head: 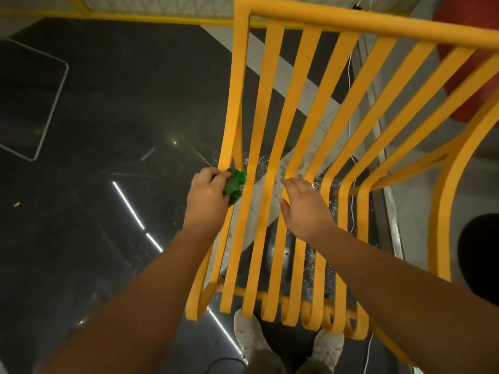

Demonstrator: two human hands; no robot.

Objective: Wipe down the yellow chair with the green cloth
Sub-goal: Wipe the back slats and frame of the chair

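Mid-wipe: left hand (206, 194) clenched round green cloth (234, 184), pressed to yellow chair (272, 147) at seat's left edge; right hand (302, 203) open, steadying slats. Next, probably, rubbing across remaining slats.

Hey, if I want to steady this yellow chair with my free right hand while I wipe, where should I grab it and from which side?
Judging by its shape, grip a seat slat near the bend, where the right hand hovers, coming from above. The yellow chair has flat narrow slats with open gaps, so fingers can wrap one. The left hand presses the green cloth at the left rail.
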